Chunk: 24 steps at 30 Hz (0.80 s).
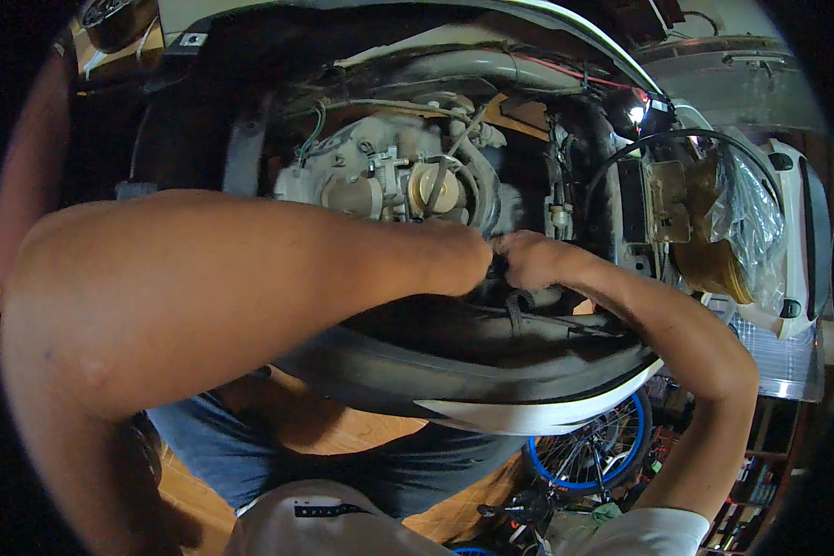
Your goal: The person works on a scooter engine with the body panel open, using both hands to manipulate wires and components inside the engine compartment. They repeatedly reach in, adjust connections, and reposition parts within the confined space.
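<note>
Both my hands reach into the open body of a motor scooter, close together just below the exposed engine (pixel 361 153). My left hand (pixel 468 259) is curled, its fingertips turned down and hidden among the parts. Beside it, my right hand (pixel 531 260) is also closed, knuckles up, nearly touching the left. Whatever lies between the fingers is dark and cannot be made out. Right above my left hand sits a round cream-coloured part (pixel 435 191) beside the metal carburetor (pixel 386 173). A short dark hose end (pixel 537 299) shows under my right hand.
The scooter's dark side panel with a white edge (pixel 519 412) runs between my body and the engine. To the right are a clear plastic bag (pixel 749 208) and a black cable (pixel 695 134). A wheel with a blue rim (pixel 588 445) stands at the lower right.
</note>
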### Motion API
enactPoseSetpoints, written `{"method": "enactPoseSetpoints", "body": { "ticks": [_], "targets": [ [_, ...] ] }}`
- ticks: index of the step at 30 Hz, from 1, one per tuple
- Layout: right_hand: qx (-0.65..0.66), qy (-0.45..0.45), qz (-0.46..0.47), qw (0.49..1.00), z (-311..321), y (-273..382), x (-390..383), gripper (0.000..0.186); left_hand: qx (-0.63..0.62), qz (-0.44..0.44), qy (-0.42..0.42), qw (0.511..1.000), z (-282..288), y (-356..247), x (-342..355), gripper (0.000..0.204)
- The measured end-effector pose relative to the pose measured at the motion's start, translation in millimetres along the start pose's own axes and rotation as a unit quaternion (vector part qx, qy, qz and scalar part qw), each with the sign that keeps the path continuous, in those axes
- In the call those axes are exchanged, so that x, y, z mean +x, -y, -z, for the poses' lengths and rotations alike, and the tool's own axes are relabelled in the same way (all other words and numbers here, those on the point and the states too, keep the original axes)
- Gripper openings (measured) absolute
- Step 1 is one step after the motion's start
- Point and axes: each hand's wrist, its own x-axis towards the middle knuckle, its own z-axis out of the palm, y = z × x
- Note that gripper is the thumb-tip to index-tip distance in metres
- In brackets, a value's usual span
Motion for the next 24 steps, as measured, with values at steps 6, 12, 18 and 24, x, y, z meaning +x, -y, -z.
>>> {"method": "enactPoseSetpoints", "body": {
  "ticks": [6,12,18,24],
  "targets": [
    [0.046,0.07,-0.006,0.996,3.3,-3.5,-4.6,0.059,-0.011,-0.034,0.0,0.999,4.8,1.5,-3.7,0.012],
    [-0.036,0.057,0.085,0.994,11.7,7.1,-9.2,0.06,0.032,-0.081,-0.033,0.996,-0.8,7.7,-6.0,0.014],
    [-0.03,0.149,0.046,0.987,22.8,14.7,-5.0,0.062,0.053,-0.128,-0.12,0.983,1.3,14.8,0.9,0.01],
    [-0.012,0.095,0.086,0.992,7.0,-5.2,3.6,0.063,0.03,-0.115,-0.134,0.984,1.8,11.6,-0.8,0.01]
  ]
}}
